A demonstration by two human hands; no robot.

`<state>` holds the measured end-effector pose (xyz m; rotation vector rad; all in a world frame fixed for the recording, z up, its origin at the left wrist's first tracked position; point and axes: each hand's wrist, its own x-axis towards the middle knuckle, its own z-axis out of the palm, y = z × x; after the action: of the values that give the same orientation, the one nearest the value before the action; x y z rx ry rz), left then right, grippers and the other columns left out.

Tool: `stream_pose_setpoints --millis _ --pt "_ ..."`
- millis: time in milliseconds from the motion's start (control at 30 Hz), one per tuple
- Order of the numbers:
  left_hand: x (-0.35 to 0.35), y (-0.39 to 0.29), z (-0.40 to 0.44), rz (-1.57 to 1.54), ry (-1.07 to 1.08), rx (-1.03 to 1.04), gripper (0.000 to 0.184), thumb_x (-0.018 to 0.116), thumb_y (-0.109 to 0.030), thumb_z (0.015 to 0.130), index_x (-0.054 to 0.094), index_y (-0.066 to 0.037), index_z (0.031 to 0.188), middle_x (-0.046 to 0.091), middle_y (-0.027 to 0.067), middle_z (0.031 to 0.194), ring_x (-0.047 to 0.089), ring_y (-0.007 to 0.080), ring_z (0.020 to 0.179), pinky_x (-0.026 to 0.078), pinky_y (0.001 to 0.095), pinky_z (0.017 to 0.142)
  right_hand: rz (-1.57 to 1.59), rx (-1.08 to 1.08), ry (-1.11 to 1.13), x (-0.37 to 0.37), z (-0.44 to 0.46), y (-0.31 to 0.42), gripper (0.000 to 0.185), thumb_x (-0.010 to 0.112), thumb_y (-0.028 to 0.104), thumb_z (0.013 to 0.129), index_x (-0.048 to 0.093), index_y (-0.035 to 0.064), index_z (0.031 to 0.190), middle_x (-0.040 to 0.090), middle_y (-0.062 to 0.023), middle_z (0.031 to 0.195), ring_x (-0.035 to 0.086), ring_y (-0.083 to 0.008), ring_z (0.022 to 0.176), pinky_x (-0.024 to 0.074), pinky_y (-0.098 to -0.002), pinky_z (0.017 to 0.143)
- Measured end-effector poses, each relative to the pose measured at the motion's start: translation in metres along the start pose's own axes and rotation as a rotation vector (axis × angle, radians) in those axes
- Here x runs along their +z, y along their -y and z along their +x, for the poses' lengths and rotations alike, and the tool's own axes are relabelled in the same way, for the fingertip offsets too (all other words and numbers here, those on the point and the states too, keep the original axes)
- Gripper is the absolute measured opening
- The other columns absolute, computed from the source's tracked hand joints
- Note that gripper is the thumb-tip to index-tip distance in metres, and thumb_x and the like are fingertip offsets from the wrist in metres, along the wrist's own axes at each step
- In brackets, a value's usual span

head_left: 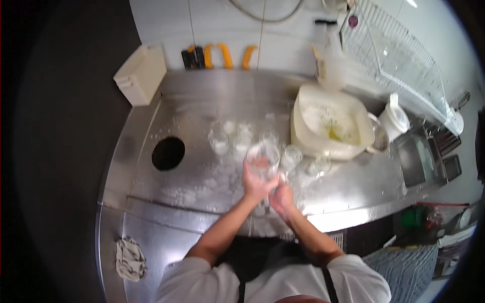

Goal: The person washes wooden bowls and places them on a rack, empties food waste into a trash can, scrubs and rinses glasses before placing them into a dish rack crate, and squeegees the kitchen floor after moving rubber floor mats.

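Left hand (256,186): fingers grasping 1 clear glass vessel (263,154), over the middle of the steel surface (356,189). Right hand (283,198) close by at about 5 o'clock from the vessel, fingers curled; blurred, cannot tell whether they grip anything. From the vessel: cluster of small glasses (220,143) at 10 o'clock, 2 more glasses (291,158) towards 3 o'clock. Pale tub (299,129) at 2 o'clock, suds inside. Round hole (168,153) at 9 o'clock; crumpled cloth (130,260) at 8 o'clock, whitish wet patches (189,194) nearer.
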<state>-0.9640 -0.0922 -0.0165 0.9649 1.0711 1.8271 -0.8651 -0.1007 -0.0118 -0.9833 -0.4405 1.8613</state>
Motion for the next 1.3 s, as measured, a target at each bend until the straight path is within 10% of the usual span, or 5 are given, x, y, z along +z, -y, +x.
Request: stream_pose_setpoints --millis 500,867,900,967,1300 --pt "0.012 -0.042 -0.016 0.134 0.041 0.043 0.072 0.077 -0.002 0.062 0.04 0.002 0.123 0.059 0.0125 0.11 0.06 0.0213 0.101 0.049 0.0341 0.089 -0.522 -0.547 -0.044 0.019 -0.045 -0.012 0.044 0.038 0.02 0.104 0.035 -0.0028 0.141 0.052 -0.0141 0.128 0.049 -0.0198 0.115 0.0401 -0.0315 0.099" --pt "-0.035 -0.047 -0.019 -0.757 0.726 -0.803 0.064 0.068 -0.01 0.062 0.052 -0.001 0.123 0.062 0.0093 0.107 0.062 0.0226 0.094 0.052 0.0357 0.084 -1.054 -1.069 0.451 0.026 -0.009 0.087 0.036 0.041 0.019 0.101 0.052 -0.0047 0.127 0.061 -0.0151 0.106 0.059 -0.0251 0.095 0.0464 -0.0385 0.085" --pt "-0.038 -0.046 -0.017 -0.867 0.877 -0.869 0.066 0.068 -0.012 0.062 0.051 -0.002 0.126 0.062 0.0087 0.108 0.062 0.024 0.098 0.051 0.0381 0.086 -1.327 -1.704 0.532 0.034 0.002 0.096 0.027 0.045 0.014 0.099 0.058 -0.0031 0.115 0.062 -0.0134 0.092 0.06 -0.0249 0.08 0.0483 -0.0391 0.072" --pt "-0.037 -0.04 -0.021 -0.601 0.741 -0.769 0.066 0.069 -0.009 0.06 0.052 -0.002 0.124 0.061 0.0082 0.109 0.061 0.0232 0.098 0.051 0.0373 0.086 -1.255 -1.103 0.446 0.038 -0.005 0.103 0.021 0.057 0.019 0.094 0.057 -0.0001 0.103 0.061 -0.0119 0.086 0.059 -0.0228 0.077 0.0475 -0.0338 0.071" --pt "-0.084 -0.031 -0.02 0.315 0.264 -0.201 0.08 0.08 -0.011 0.052 0.048 0.0 0.125 0.058 0.0115 0.118 0.056 0.0242 0.111 0.044 0.0352 0.096 -1.468 -1.524 -0.355 0.04 0.068 0.265 0.022 0.055 0.023 0.093 0.061 0.0024 0.101 0.06 -0.0227 0.094 0.057 -0.0361 0.084 0.0465 -0.043 0.072"
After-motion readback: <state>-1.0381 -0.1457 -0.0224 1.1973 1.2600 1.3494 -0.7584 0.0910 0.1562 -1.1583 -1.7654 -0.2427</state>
